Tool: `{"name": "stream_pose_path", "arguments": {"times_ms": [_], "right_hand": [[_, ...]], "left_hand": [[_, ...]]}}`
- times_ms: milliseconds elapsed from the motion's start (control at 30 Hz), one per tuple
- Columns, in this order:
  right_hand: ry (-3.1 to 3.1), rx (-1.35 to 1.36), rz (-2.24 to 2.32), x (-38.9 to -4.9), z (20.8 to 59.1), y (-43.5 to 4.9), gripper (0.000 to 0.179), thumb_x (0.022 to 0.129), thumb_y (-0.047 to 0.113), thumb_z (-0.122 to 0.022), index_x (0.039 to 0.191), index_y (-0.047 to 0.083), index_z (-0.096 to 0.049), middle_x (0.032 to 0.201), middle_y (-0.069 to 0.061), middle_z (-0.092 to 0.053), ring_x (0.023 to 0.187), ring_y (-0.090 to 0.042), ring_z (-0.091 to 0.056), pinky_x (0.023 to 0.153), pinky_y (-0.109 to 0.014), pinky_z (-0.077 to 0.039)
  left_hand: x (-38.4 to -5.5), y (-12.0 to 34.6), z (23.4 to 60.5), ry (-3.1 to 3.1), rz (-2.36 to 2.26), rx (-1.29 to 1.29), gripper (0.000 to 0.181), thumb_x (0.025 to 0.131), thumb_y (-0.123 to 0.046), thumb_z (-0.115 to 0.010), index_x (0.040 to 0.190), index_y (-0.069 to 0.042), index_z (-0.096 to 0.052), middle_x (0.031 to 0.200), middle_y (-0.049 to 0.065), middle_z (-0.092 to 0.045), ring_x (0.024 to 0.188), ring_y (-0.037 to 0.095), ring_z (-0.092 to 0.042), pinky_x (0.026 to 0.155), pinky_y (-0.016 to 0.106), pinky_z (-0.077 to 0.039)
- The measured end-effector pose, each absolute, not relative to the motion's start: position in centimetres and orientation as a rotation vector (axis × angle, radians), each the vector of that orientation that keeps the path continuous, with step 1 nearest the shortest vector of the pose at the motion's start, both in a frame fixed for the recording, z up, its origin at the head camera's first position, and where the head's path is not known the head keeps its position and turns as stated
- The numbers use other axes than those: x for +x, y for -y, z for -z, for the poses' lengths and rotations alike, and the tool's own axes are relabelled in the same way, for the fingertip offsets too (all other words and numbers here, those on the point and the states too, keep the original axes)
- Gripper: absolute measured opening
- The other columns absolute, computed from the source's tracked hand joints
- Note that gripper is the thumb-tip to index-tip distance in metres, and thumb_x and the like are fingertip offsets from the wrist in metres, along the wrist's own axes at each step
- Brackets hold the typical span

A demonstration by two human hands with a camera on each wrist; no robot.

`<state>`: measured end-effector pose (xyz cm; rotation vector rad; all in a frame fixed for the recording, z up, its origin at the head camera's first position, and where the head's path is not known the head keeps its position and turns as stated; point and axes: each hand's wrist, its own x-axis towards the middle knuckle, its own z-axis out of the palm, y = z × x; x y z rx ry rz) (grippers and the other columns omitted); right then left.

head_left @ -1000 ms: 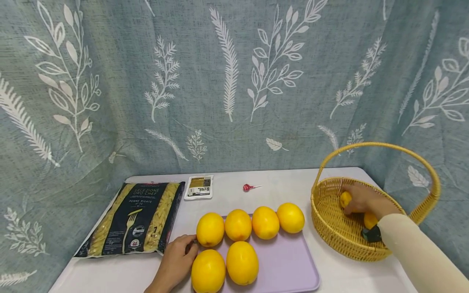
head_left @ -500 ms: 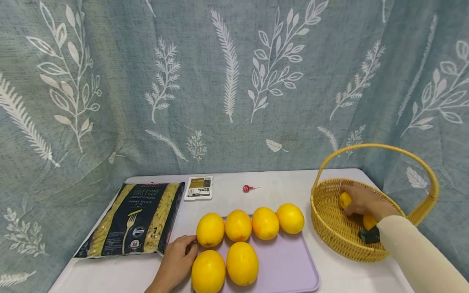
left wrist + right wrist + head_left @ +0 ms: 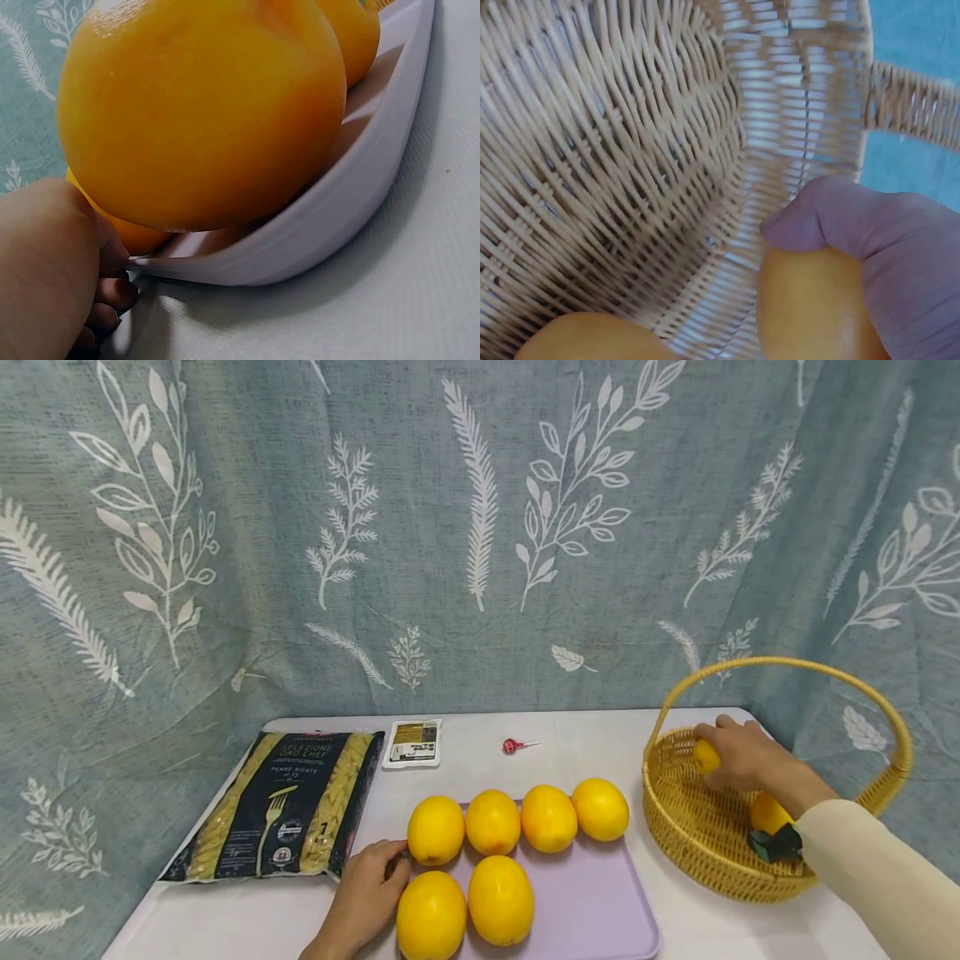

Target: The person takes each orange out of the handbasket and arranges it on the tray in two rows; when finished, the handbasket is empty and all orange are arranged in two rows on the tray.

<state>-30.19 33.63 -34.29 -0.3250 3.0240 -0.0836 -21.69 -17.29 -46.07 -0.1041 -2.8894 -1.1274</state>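
My left hand (image 3: 367,889) grips the left edge of a lilac tray (image 3: 588,893). In the left wrist view its thumb lies over the tray's rim (image 3: 300,251), with the fingers curled beneath. Several yellow-orange oranges (image 3: 501,900) sit on this tray, a row of them along the back. Inside a wicker basket (image 3: 693,847) on the right, my right hand (image 3: 742,758) holds an orange (image 3: 706,756). The right wrist view shows the thumb bent over the top of that held orange (image 3: 810,300). Another orange (image 3: 768,814) lies in the basket, partly behind my forearm.
A bag of penne pasta (image 3: 277,806) lies left of the tray. Behind the tray are a small flat packet (image 3: 412,744) and a red lollipop (image 3: 512,746). The basket's tall handle (image 3: 795,662) arches over my right arm. A patterned curtain (image 3: 480,527) hangs behind the table.
My right hand has risen a little within the basket, holding the orange. My left hand stays at the tray's edge. The head view has shifted slightly.
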Motion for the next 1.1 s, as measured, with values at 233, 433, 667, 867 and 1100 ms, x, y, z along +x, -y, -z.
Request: {"name": "stream_pose_path", "arguments": {"times_ms": [233, 433, 667, 867, 1100], "right_hand": [[-3.044, -0.449, 0.010, -29.2, 33.2, -31.5, 0.066, 0.077, 0.029, -0.082, 0.135, 0.007, -0.060, 0.109, -0.014, -0.055, 0.086, -0.034, -0.048, 0.064, -0.047, -0.046], [-3.049, -0.531, 0.032, -27.9, 32.9, -29.8, 0.066, 0.078, 0.027, -0.083, 0.138, 0.011, -0.059, 0.114, -0.014, -0.057, 0.091, -0.035, -0.052, 0.066, -0.045, -0.047], [-3.093, -0.658, 0.090, -26.2, 32.4, -28.4, 0.061, 0.074, 0.030, -0.082, 0.130, 0.016, -0.063, 0.113, -0.008, -0.059, 0.088, -0.029, -0.055, 0.070, -0.043, -0.046], [-3.123, -0.672, 0.258, -24.9, 32.3, -26.9, 0.056, 0.074, 0.028, -0.079, 0.126, 0.016, -0.063, 0.120, -0.010, -0.060, 0.091, -0.024, -0.056, 0.072, -0.039, -0.044], [-3.100, -0.678, 0.328, -23.2, 32.3, -25.0, 0.062, 0.074, 0.032, -0.080, 0.130, 0.014, -0.062, 0.118, -0.006, -0.061, 0.093, -0.021, -0.057, 0.073, -0.039, -0.047]], "left_hand": [[-21.6, 17.5, 46.1, 2.898, 1.128, -0.092, 0.030, 0.093, -0.007, -0.062, 0.119, 0.005, -0.070, 0.091, 0.001, -0.065, 0.081, 0.016, -0.052, 0.073, 0.035, -0.048], [-21.5, 17.6, 46.1, 2.893, 1.112, -0.099, 0.029, 0.093, -0.008, -0.063, 0.118, 0.005, -0.071, 0.094, 0.002, -0.067, 0.082, 0.016, -0.053, 0.074, 0.036, -0.048], [-21.7, 17.4, 46.2, 2.878, 1.111, -0.126, 0.029, 0.093, -0.008, -0.064, 0.119, 0.005, -0.071, 0.091, 0.000, -0.065, 0.081, 0.015, -0.052, 0.072, 0.034, -0.048], [-21.7, 17.4, 46.2, 2.881, 1.111, -0.126, 0.029, 0.093, -0.008, -0.064, 0.119, 0.005, -0.070, 0.088, -0.001, -0.063, 0.080, 0.015, -0.051, 0.071, 0.034, -0.047], [-21.7, 17.3, 46.1, 2.894, 1.126, -0.106, 0.031, 0.093, -0.008, -0.063, 0.120, 0.005, -0.070, 0.088, -0.001, -0.063, 0.080, 0.015, -0.051, 0.072, 0.034, -0.048]]}}
